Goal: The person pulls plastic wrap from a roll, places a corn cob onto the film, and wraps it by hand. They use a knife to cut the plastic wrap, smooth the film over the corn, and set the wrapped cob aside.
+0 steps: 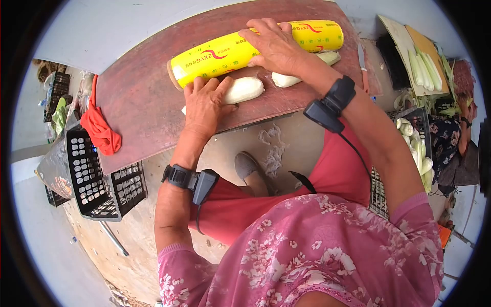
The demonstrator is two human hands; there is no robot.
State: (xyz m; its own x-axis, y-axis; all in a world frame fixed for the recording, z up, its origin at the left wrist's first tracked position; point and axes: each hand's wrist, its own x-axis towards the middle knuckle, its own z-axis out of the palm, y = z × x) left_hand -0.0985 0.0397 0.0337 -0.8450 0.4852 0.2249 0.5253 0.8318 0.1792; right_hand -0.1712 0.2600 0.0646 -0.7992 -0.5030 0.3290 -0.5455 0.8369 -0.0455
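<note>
A long yellow roll of film [225, 53] with red and green print lies across the red table [138, 97]. My right hand [273, 45] rests on top of the roll, fingers spread over it. Against the roll's near edge, my left hand [204, 105] lies over one pale peeled vegetable [244, 90], its fingers apart and its tips touching the film. Part of that vegetable is hidden under the hand. Another pale vegetable [286, 80] with a greenish end lies below my right hand and forearm, partly covered.
A red cloth [102, 130] hangs at the table's left edge above a black crate [87, 174]. At the right are a knife [362, 61], a board with pale stalks [424, 71], a crate of vegetables [422, 120], and another person [460, 138].
</note>
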